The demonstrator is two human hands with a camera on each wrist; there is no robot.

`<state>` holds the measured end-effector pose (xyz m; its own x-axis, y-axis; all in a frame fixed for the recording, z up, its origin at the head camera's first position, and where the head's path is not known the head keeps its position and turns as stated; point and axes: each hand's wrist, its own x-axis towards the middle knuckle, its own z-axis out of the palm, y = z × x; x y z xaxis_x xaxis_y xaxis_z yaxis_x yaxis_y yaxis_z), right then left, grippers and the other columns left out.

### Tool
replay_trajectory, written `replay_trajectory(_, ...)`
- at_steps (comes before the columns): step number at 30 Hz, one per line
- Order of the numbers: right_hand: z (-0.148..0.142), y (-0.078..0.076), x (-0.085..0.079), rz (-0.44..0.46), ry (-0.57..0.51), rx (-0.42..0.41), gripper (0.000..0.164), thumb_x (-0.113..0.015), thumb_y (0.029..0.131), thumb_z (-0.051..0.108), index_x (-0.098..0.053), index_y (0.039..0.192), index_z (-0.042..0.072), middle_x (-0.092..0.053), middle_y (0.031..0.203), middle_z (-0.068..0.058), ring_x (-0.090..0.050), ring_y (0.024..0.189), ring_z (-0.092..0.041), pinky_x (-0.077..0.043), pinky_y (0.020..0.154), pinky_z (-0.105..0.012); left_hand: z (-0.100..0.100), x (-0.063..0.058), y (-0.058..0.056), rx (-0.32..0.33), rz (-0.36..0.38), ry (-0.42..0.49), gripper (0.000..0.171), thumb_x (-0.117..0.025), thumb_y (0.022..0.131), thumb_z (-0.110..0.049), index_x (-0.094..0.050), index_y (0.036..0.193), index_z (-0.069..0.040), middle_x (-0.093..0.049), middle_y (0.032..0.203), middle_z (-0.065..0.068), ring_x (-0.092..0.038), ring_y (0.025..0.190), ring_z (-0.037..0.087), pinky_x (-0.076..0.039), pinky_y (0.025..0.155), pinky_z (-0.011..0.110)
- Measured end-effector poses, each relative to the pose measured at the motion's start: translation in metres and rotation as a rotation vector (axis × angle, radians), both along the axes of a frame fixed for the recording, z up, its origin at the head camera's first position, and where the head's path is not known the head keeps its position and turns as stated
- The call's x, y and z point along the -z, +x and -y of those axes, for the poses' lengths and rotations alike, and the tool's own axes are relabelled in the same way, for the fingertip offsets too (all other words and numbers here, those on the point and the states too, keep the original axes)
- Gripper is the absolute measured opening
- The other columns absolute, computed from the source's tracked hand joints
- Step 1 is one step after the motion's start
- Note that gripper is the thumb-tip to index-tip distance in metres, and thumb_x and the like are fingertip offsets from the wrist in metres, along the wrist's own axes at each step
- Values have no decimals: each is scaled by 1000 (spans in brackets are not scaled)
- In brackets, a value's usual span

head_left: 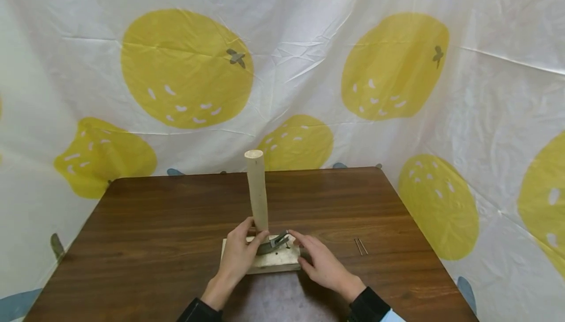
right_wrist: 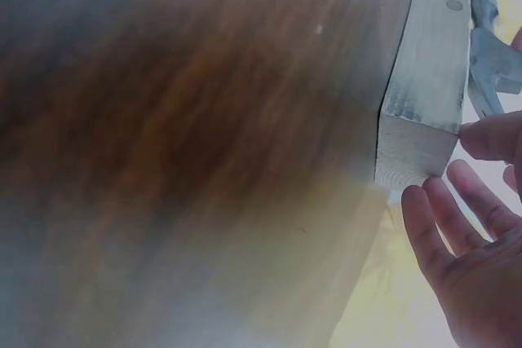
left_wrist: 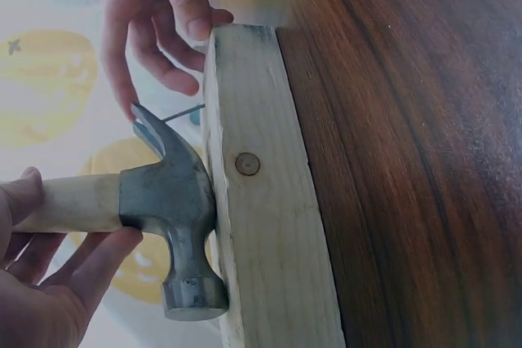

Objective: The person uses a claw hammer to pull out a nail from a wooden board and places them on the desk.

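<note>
A claw hammer stands head down on a pale wooden block, its thick wooden handle pointing up. My left hand grips the handle low down, just above the metal head. In the left wrist view a nail sticks out of the block's upper face at a slant, close by the claw. My right hand is at the block's right end, fingers spread and loosely bent. Its index finger reaches the claw tip, while its thumb lies at the block's edge.
Two loose nails lie side by side on the brown wooden table, to the right of the block. A white cloth printed with yellow fruit hangs behind the table and along its sides.
</note>
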<state>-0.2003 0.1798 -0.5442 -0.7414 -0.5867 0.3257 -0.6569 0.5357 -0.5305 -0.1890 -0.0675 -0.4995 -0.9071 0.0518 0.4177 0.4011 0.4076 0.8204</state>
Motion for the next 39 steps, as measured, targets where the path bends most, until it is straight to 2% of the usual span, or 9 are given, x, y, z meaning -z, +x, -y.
replay_trajectory(8, 1, -3, -2, -15, -5, 14, 82, -75, 89, -6, -33, 159, 5, -62, 129, -12, -60, 117, -32, -50, 100, -48, 3, 1, 1, -19, -17, 15, 18, -76, 94, -11, -68, 110, -10, -72, 99, 6, -72, 95, 30, -61, 69, 30)
replay_trajectory(12, 2, -4, -3, -89, -10, 3, 87, -77, 87, -6, -32, 160, 9, -61, 133, -13, -59, 121, -30, -50, 101, -47, 5, 1, 2, -49, -24, 34, 17, -76, 95, -14, -68, 110, -10, -72, 99, 5, -72, 96, 29, -60, 69, 31)
replay_trajectory(16, 4, -4, -4, -164, -28, -20, 83, -76, 88, -5, -36, 159, 10, -61, 135, -11, -59, 122, -27, -51, 100, -45, 8, 3, 2, -61, -12, 70, 18, -75, 96, -12, -68, 113, -9, -71, 102, 7, -71, 98, 31, -60, 70, 32)
replay_trajectory(21, 10, -4, -6, -207, -71, -32, 73, -74, 91, -4, -42, 156, 9, -64, 130, -9, -63, 117, -23, -55, 93, -40, 11, 3, 4, -60, 2, 135, 20, -74, 96, -7, -66, 115, -5, -70, 102, 11, -71, 97, 34, -60, 69, 29)
replay_trajectory(26, 17, -6, -10, -191, -131, -65, 68, -72, 93, -5, -46, 154, 9, -64, 127, -11, -66, 108, -24, -58, 82, -38, 16, 1, 6, -66, 22, 195, 19, -73, 97, -7, -66, 114, -4, -71, 102, 11, -71, 97, 33, -59, 71, 26)
replay_trajectory(32, 26, -9, -14, -159, -163, -80, 65, -70, 94, -7, -48, 152, 11, -67, 116, -13, -68, 101, -25, -59, 74, -30, 20, 2, 7, -79, 25, 209, 21, -73, 98, -10, -67, 116, -4, -72, 105, 9, -72, 97, 28, -60, 76, 34)
replay_trajectory(35, 31, -11, -14, -178, -164, -76, 64, -71, 92, -9, -50, 149, 10, -68, 111, -12, -67, 99, -22, -58, 72, -27, 20, 2, 8, -82, 21, 218, 20, -73, 98, -11, -68, 116, -6, -72, 106, 9, -72, 97, 27, -60, 76, 37)
replay_trajectory(39, 36, -13, -15, -216, -176, -61, 63, -74, 88, -12, -54, 145, 9, -67, 103, -9, -65, 94, -18, -58, 68, -28, 20, 1, 8, -67, 32, 260, 20, -72, 98, -9, -67, 117, -5, -71, 107, 12, -72, 97, 30, -61, 74, 34)
